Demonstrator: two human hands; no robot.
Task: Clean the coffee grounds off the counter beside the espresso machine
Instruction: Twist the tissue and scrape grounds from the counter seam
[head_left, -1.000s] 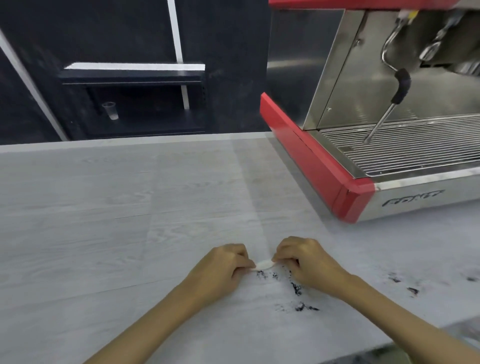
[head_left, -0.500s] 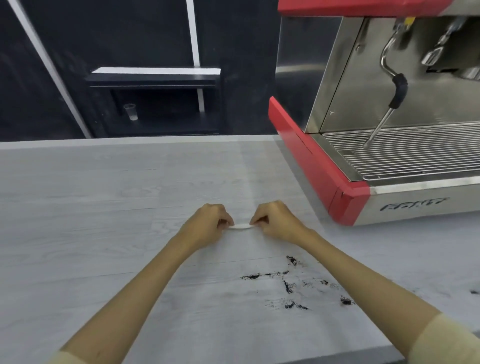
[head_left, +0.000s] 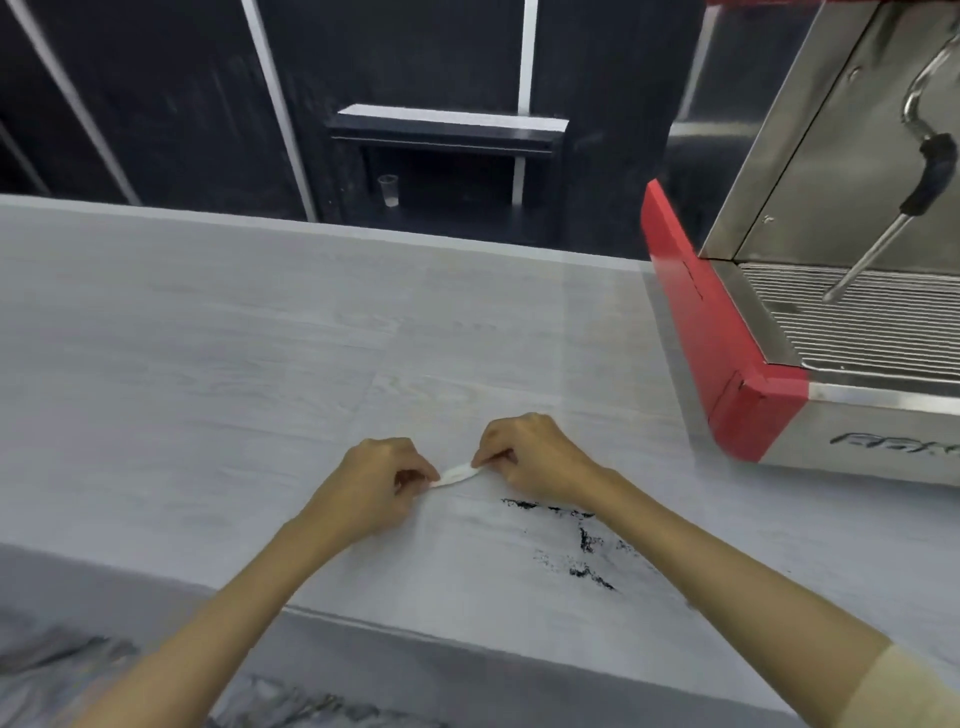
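Espresso machine (head_left: 810, 332) cropped at right edge; coffee grounds (head_left: 582, 545) partly behind right forearm.

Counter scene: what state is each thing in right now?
Left hand: pinches one end of the white strip.
Right hand: pinches the other end.
White strip: stretched between both hands, above the counter.
Coffee grounds: still scattered on the counter.
Espresso machine: drip tray bare where visible.

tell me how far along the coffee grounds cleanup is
Nothing looks cleaned yet: dark coffee grounds lie smeared on the counter. In hand: left hand and right hand each pinch an end of a small white strip. Wiping is left.
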